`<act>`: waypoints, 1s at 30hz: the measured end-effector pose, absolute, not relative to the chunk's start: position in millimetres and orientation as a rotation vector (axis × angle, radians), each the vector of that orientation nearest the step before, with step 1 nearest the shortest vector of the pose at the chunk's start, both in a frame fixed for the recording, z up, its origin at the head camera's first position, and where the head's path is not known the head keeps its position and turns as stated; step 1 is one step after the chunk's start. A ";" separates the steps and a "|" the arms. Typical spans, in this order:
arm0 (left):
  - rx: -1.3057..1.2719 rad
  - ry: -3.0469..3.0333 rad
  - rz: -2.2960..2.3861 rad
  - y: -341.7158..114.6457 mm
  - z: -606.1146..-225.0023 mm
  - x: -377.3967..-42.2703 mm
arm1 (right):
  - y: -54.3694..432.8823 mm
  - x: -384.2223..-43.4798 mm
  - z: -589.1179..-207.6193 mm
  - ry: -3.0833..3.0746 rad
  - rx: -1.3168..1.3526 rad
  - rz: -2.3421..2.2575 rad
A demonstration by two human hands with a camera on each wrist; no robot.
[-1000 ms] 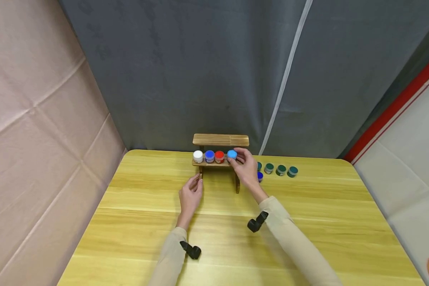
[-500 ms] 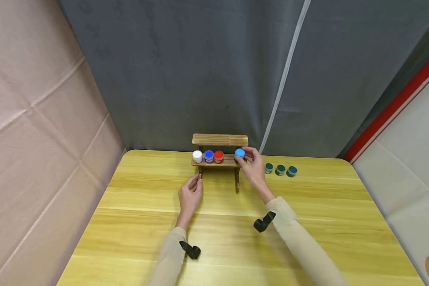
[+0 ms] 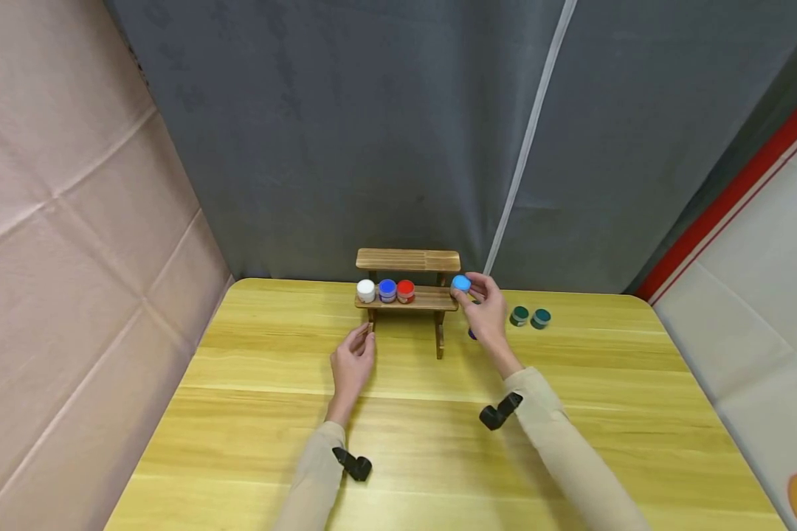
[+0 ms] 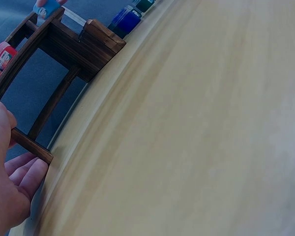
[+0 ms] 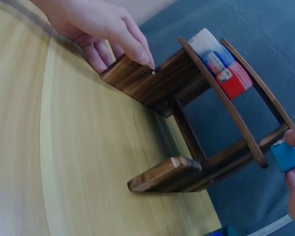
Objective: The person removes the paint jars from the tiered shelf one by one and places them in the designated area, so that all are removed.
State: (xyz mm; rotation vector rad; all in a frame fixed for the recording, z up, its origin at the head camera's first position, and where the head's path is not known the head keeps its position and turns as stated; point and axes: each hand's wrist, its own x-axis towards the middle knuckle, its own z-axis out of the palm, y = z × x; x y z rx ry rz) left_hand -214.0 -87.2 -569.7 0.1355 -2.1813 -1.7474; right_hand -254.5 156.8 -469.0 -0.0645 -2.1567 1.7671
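Note:
A small two-tier wooden rack (image 3: pixel 432 298) stands at the table's back edge. On its lower shelf sit a white-capped paint jar (image 3: pixel 366 291), a blue-capped jar (image 3: pixel 387 290) and a red-capped jar (image 3: pixel 406 292), side by side at the left. My left hand (image 3: pixel 352 365) grips the rack's left leg (image 5: pixel 137 81) low down, thumb on one side and fingers on the other. Between thumb and fingertips my right hand (image 3: pixel 488 313) pinches a light blue paint jar (image 3: pixel 461 284), just past the right end of that shelf. In the right wrist view this light blue jar (image 5: pixel 288 156) overhangs the shelf's end.
Two green-capped jars (image 3: pixel 519 316) stand on the table (image 3: pixel 398 428) right of my right hand. A dark blue jar (image 3: pixel 472 334) peeks out from under that hand. The upper shelf (image 3: pixel 408 259) bears nothing. A dark grey curtain (image 3: pixel 345 147) hangs directly behind.
My right hand has slid rightward with the light blue jar, from beside the red-capped jar to the shelf's right end, now covering some green-capped jars. My left hand stays on the leg.

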 end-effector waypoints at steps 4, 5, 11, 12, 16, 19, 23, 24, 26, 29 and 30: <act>0.142 -2.185 -1.750 -87.3 -569.3 -213.9 | 164.5 -254.6 -471.4 -2.164 -0.074 1.756; 0.143 -2.185 -1.750 -87.2 -569.0 -213.7 | 166.3 -254.5 -471.9 -2.167 -0.076 1.748; 0.131 -2.180 -1.740 -86.0 -569.1 -213.1 | 175.8 -254.1 -474.8 -2.169 -0.096 1.718; 0.131 -2.179 -1.741 -85.9 -569.1 -213.1 | 177.3 -253.8 -475.1 -2.168 -0.094 1.720; 0.139 -2.181 -1.745 -86.1 -569.1 -213.8 | 183.0 -251.7 -476.5 -2.168 -0.104 1.735; 0.143 -2.192 -1.739 -86.0 -569.0 -213.7 | 188.0 -250.4 -479.1 -2.177 -0.131 1.736; 0.157 -2.201 -1.744 -86.1 -568.4 -213.0 | 194.0 -249.4 -482.6 -2.176 -0.163 1.735; 0.163 -2.203 -1.745 -86.2 -568.5 -212.9 | 195.4 -249.3 -483.4 -2.178 -0.171 1.731; 0.173 -2.205 -1.749 -86.3 -568.5 -213.0 | 197.8 -248.6 -484.2 -2.175 -0.189 1.727; 0.180 -2.206 -1.747 -86.2 -569.2 -213.2 | 200.9 -247.4 -484.5 -2.189 -0.224 1.714; 0.181 -2.209 -1.748 -86.1 -569.5 -213.2 | 201.8 -246.9 -484.5 -2.193 -0.237 1.712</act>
